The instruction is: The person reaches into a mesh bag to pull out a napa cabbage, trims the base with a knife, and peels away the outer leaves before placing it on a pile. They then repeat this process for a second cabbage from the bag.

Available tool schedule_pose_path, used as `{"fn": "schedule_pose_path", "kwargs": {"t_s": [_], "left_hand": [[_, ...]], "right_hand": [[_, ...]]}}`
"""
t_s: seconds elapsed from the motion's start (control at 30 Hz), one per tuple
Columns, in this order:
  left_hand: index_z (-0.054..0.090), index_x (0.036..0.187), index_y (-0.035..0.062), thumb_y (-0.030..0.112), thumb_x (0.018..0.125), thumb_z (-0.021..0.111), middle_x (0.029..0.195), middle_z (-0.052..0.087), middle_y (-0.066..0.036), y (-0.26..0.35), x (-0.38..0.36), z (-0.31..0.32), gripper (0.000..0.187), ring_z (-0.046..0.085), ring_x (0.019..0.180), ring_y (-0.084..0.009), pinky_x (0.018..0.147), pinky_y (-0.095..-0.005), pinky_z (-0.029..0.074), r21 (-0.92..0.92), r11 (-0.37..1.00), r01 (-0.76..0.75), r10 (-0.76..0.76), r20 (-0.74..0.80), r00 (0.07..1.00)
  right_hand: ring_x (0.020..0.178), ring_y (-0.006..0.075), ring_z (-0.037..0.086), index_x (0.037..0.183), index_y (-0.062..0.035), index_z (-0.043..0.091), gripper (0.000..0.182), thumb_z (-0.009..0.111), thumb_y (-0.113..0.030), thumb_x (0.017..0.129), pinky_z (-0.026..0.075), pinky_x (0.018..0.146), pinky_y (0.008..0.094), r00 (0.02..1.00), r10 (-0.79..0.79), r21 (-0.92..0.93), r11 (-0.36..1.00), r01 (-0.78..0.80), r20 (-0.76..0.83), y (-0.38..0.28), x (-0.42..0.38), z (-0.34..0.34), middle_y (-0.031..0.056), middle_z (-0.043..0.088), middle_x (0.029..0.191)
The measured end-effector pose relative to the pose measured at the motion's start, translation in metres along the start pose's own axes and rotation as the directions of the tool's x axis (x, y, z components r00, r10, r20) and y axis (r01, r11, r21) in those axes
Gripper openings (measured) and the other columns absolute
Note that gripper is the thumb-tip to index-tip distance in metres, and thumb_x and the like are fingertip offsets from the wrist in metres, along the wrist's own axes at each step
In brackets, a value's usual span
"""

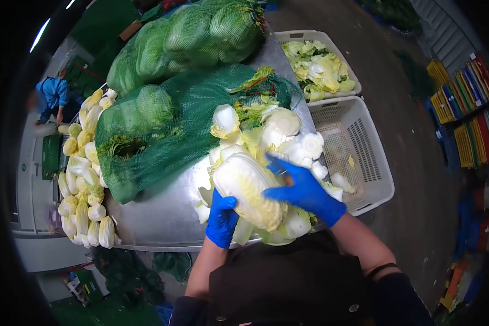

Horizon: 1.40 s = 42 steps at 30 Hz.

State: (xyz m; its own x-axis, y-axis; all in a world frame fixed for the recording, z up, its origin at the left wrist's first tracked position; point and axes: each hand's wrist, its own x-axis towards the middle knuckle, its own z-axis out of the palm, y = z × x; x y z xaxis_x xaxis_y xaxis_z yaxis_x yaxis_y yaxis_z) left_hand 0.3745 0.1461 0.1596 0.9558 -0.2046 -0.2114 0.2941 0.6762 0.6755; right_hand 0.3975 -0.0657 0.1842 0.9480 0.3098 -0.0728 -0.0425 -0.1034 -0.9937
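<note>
My left hand [221,220], in a blue glove, grips a pale napa cabbage [246,187] from its left side. The cabbage is tilted over a heap of loose leaves. At its right side is my right hand [308,193], also blue-gloved and slightly blurred, with thumb and forefinger apart. A small orange-brown and greyish thing shows between those fingers; I cannot make out what it is. Cut cabbage stem ends [281,122] and white leaf pieces [312,145] lie just beyond my hands. A green mesh sack [193,106] spreads across the metal table [146,220], with cabbage visible inside.
Several napa cabbages [81,185] are piled along the table's left edge. A full mesh sack [190,43] lies at the back. On the right stand a white crate [383,176] with a few scraps and another crate [350,70] of leaves. A person [53,98] in blue is far left.
</note>
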Motion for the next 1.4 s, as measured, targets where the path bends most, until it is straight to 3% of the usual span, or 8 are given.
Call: {"fn": "schedule_pose_path", "kwargs": {"t_s": [0.2, 0.33, 0.53, 0.6, 0.7, 0.9, 1.0, 1.4], "left_hand": [[0.030, 0.140, 0.0007, 0.025, 0.063, 0.079, 0.131, 0.046, -0.015, 0.003, -0.005, 0.017, 0.095, 0.046, 0.121, -0.0269, 0.104, -0.0394, 0.037, 0.440, 0.894, -0.084, 0.149, -0.115, 0.982], [0.032, 0.139, 0.0015, 0.032, 0.068, 0.075, 0.131, 0.047, -0.017, -0.001, -0.014, 0.000, 0.088, 0.049, 0.119, -0.0287, 0.102, -0.0404, 0.040, 0.315, 0.944, 0.102, -0.053, -0.161, 0.985], [0.027, 0.144, 0.0034, 0.071, 0.072, 0.058, 0.140, 0.040, -0.021, -0.009, -0.026, 0.008, 0.103, 0.047, 0.122, -0.0328, 0.102, -0.0436, 0.040, -0.244, 0.916, 0.319, -0.276, 0.197, 0.941], [0.025, 0.144, 0.0037, 0.072, 0.069, 0.060, 0.142, 0.038, -0.019, -0.006, -0.021, 0.023, 0.108, 0.044, 0.126, -0.0308, 0.104, -0.0433, 0.038, -0.163, 0.971, 0.174, -0.153, 0.132, 0.979], [0.024, 0.146, 0.0085, 0.074, 0.068, 0.059, 0.143, 0.035, -0.021, -0.006, -0.008, 0.033, 0.107, 0.031, 0.135, -0.0365, 0.110, -0.0471, 0.029, -0.100, 0.995, 0.028, -0.011, 0.170, 0.985], [0.026, 0.143, 0.0025, 0.041, 0.061, 0.083, 0.137, 0.043, -0.013, 0.018, -0.001, 0.014, 0.107, 0.047, 0.123, -0.0263, 0.102, -0.0397, 0.041, 0.273, 0.952, 0.141, -0.073, -0.246, 0.967], [0.029, 0.140, 0.0012, 0.030, 0.058, 0.086, 0.132, 0.046, -0.012, 0.006, -0.021, 0.007, 0.104, 0.049, 0.120, -0.0259, 0.100, -0.0385, 0.042, 0.301, 0.950, -0.087, 0.116, -0.079, 0.990], [0.022, 0.141, 0.0033, 0.019, 0.053, 0.090, 0.134, 0.041, -0.015, 0.026, -0.031, -0.009, 0.112, 0.046, 0.122, -0.0265, 0.102, -0.0409, 0.041, 0.679, 0.676, -0.285, 0.344, 0.051, 0.937]], "right_hand": [[0.078, 0.0070, 0.053, 0.130, 0.0021, 0.050, 0.071, 0.079, -0.029, 0.074, 0.048, 0.073, 0.0244, 0.989, 0.142, 0.502, 0.859, -0.104, -0.038, 0.028, -0.014, 0.024, 0.0042, 0.063, 0.097], [0.058, 0.0068, 0.050, 0.115, -0.0028, 0.062, 0.046, 0.074, -0.026, 0.077, 0.046, 0.057, 0.0281, 0.993, 0.061, 0.037, 0.998, -0.058, -0.105, 0.032, -0.013, 0.012, 0.0041, 0.061, 0.066], [0.088, 0.0228, 0.065, 0.119, -0.0028, 0.060, 0.044, 0.071, -0.013, 0.078, 0.051, 0.078, 0.0301, 0.917, 0.273, -0.661, 0.636, -0.399, -0.291, 0.015, 0.009, -0.041, 0.0152, 0.065, 0.107], [0.083, 0.0268, 0.067, 0.124, -0.0077, 0.055, 0.053, 0.073, -0.023, 0.077, 0.054, 0.074, 0.0373, 0.878, -0.371, -0.640, 0.762, 0.102, -0.302, 0.024, 0.000, -0.032, 0.0154, 0.064, 0.109], [0.060, 0.0080, 0.055, 0.125, -0.0013, 0.054, 0.054, 0.072, -0.029, 0.083, 0.047, 0.055, 0.0234, 0.946, 0.317, 0.201, 0.924, -0.324, 0.067, -0.010, -0.013, -0.001, -0.0015, 0.060, 0.076], [0.055, 0.0038, 0.047, 0.126, 0.0001, 0.055, 0.063, 0.079, -0.031, 0.076, 0.042, 0.050, 0.0224, 0.983, 0.185, 0.473, 0.866, -0.165, 0.005, -0.018, -0.013, 0.013, -0.0045, 0.050, 0.062], [0.057, 0.0047, 0.044, 0.128, 0.0007, 0.053, 0.070, 0.082, -0.030, 0.072, 0.042, 0.054, 0.0223, 0.991, -0.090, 0.042, 0.995, 0.094, -0.099, 0.005, -0.010, 0.031, -0.0043, 0.048, 0.064], [0.105, 0.0176, 0.056, 0.121, -0.0018, 0.050, 0.070, 0.086, -0.027, 0.065, 0.046, 0.091, 0.0316, 0.988, -0.100, 0.020, 0.994, 0.103, -0.117, -0.016, -0.014, 0.064, 0.0103, 0.057, 0.113]]}}
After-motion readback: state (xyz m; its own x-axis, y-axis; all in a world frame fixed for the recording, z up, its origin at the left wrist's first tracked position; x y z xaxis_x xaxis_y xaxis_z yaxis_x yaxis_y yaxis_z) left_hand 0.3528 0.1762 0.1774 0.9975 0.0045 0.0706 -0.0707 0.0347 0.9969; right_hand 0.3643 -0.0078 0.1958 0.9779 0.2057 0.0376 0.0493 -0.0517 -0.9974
